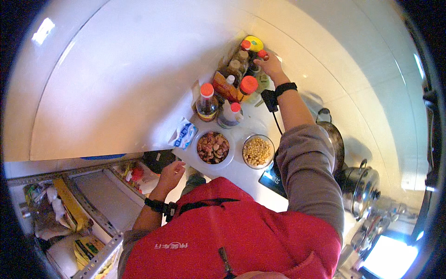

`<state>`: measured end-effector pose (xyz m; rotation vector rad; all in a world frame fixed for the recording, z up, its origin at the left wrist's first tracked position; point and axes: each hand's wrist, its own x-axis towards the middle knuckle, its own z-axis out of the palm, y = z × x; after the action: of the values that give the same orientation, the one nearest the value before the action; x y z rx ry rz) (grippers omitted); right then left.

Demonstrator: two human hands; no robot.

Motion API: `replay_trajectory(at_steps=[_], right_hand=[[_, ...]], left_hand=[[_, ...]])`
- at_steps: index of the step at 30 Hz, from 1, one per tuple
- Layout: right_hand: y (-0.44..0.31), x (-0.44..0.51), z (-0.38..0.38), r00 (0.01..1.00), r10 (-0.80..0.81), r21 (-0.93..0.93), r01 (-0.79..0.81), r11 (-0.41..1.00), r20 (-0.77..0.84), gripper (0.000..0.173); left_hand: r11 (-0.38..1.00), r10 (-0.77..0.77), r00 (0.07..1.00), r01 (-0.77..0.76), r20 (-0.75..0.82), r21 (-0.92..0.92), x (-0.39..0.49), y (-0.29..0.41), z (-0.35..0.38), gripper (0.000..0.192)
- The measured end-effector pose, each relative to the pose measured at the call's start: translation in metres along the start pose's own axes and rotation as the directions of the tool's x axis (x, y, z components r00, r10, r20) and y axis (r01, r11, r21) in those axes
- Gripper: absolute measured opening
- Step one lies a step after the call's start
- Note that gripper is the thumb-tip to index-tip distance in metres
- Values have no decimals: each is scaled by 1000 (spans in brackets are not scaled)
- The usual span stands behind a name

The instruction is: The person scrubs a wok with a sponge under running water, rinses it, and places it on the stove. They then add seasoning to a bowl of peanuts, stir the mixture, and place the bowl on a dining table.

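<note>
My right hand [271, 67] reaches to the far corner of the counter, its fingers around the neck of a dark bottle with a red cap [262, 54]. Loosely curled and holding nothing visible, my left hand [171, 176] hangs by the counter's near left edge. Before me are a white bowl [228, 164] of raw meat pieces [213, 147] and a glass bowl of yellow kernels [258, 152]. Behind them stand a red-capped sauce bottle [207, 104] and a clear bottle with a red cap [230, 117]. A blue-and-white packet [184, 133] leans at the left.
More bottles and jars [237, 66] crowd the corner, including a wide red-lidded jar [248, 85] and a yellow lid [254, 43]. A black plug with cord [270, 100] is near my right wrist. A steel pot [359, 190] stands right; a metal shelf [104, 195] with packages is left.
</note>
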<state>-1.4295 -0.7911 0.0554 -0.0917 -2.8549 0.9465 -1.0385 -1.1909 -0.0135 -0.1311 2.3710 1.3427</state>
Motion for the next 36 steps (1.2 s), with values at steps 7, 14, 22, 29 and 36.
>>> replay_trajectory(at_steps=[7, 14, 22, 29, 36], right_hand=[[-2, 18, 4, 997, -36, 202, 21, 979, 67, 23], [-45, 2, -98, 974, -218, 250, 226, 941, -60, 20], [-107, -136, -207, 833, -340, 267, 481, 835, -437, 18], [-113, -292, -141, 984, -75, 684, 164, 711, -159, 17], [-100, -379, -60, 974, 225, 711, -141, 689, -25, 26]], left_hand=[[994, -105, 994, 104, -41, -24, -14, 20, -2, 26], [994, 72, 993, -78, 92, 74, 13, 59, -11, 24], [919, 394, 829, -357, 398, -165, 59, 143, 4, 41], [658, 747, 637, -749, 191, -75, 71, 213, 56, 72], [815, 539, 603, -550, 588, -183, 47, 181, 91, 71]])
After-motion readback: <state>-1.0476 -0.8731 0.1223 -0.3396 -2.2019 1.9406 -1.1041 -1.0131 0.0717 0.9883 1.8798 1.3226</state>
